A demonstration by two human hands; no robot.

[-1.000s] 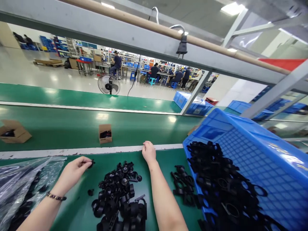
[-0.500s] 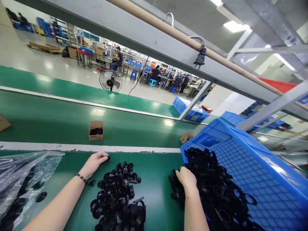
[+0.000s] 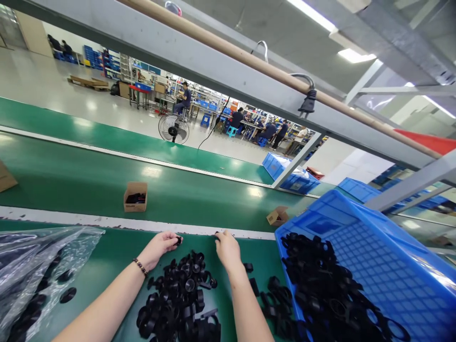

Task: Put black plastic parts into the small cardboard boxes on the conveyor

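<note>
My left hand point(image 3: 161, 248), with a beaded bracelet on the wrist, pinches a small black round plastic part point(image 3: 178, 241) near the white strip. To its right, my right hand point(image 3: 228, 248) is closed at the fingertips on a small black part point(image 3: 217, 233), mostly hidden by the fingers. Between my forearms lies a heap of black plastic parts point(image 3: 190, 285), some round and cap-like, some ring-shaped. More black rings and clips point(image 3: 278, 297) lie right of my right forearm, beside a tilted blue crate point(image 3: 399, 266) that holds many similar pieces.
A clear plastic bag point(image 3: 81, 242) with black discs lies at left. Beyond the white strip, the green belt point(image 3: 199, 199) carries a small open carton point(image 3: 136, 203) and another carton point(image 3: 277, 217). A metal frame point(image 3: 249, 90) crosses overhead. People work at far tables.
My right hand has left the pile by the crate and come left, near my left hand, with a small black part. My left hand has shifted right, still pinching its part. The view has shifted slightly.
</note>
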